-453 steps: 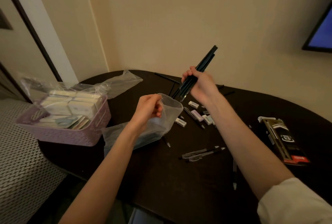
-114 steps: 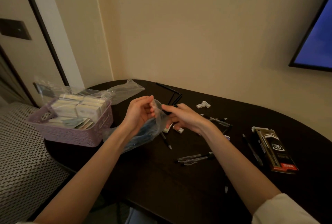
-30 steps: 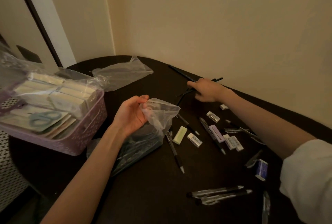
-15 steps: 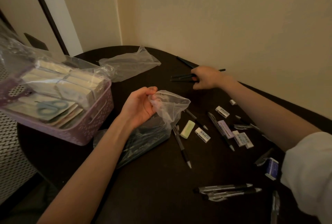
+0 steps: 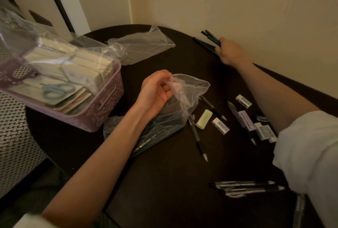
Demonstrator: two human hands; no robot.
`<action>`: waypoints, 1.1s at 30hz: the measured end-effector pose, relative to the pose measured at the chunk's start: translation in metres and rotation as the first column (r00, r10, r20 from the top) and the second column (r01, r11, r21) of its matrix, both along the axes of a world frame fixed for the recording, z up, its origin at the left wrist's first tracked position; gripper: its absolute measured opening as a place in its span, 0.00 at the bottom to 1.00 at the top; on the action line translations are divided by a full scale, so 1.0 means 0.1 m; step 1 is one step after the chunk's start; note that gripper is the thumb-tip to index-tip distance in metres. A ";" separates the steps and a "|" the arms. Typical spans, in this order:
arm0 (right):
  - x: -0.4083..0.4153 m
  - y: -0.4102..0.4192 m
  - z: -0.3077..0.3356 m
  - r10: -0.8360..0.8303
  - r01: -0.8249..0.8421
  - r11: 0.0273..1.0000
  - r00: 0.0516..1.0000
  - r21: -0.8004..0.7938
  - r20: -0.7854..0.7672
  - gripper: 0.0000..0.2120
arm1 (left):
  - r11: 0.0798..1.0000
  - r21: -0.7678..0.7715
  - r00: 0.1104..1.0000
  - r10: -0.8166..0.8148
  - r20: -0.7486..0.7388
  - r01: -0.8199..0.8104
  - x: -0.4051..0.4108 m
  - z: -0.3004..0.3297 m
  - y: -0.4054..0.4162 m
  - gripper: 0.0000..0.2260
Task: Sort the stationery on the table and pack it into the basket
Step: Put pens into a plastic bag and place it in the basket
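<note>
The clear plastic bag (image 5: 184, 90) is pinched open at its rim by the left hand (image 5: 155, 92), mouth turned rightward. Farther back, by the wall, dark pencils (image 5: 210, 36) are gripped by the right hand (image 5: 230, 53), their long axis running up-left, away from the bag.

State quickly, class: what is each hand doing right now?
Left hand: pinching the rim of the clear plastic bag.
Right hand: gripping a few dark pencils near the wall.
</note>
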State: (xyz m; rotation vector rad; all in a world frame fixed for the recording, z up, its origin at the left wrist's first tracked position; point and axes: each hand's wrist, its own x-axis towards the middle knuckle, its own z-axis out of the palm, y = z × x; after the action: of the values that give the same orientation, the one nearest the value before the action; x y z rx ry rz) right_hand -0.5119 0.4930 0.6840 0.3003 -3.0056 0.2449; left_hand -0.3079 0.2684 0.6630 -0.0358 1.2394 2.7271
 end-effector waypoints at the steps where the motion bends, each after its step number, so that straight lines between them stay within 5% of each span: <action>1: -0.03 -0.03 0.00 0.025 -0.025 1.000 1.000 0.002 -0.005 0.14 | 1.000 0.000 1.000 0.003 0.004 -0.003 0.00 0.00 0.00 0.09; 15: -0.03 -0.25 0.14 0.023 -0.067 0.980 0.975 0.189 0.223 0.17 | 1.000 -0.008 1.000 -0.012 -0.015 0.012 0.01 0.01 -0.02 0.08; 20: 0.33 -0.35 0.30 0.070 -0.077 0.996 0.983 0.035 0.170 0.20 | 0.997 -0.069 0.999 0.042 0.005 -0.042 0.08 0.04 0.02 0.04; 25: 0.89 -0.30 0.61 0.096 -0.077 0.985 0.988 -0.153 0.120 0.12 | 0.994 -0.090 0.998 0.069 0.007 -0.068 0.25 0.19 0.09 0.05; 33: 2.10 -0.09 0.76 0.109 -0.019 0.834 0.985 -0.551 0.131 0.14 | 0.963 -0.247 0.994 0.103 -0.026 -0.107 0.72 0.49 0.25 0.02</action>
State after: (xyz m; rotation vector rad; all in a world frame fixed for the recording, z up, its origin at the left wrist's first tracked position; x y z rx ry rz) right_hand -0.3016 0.4844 0.7603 0.3311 -2.8985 1.1610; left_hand -0.2361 0.2933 0.7116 -0.1145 1.6203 2.6424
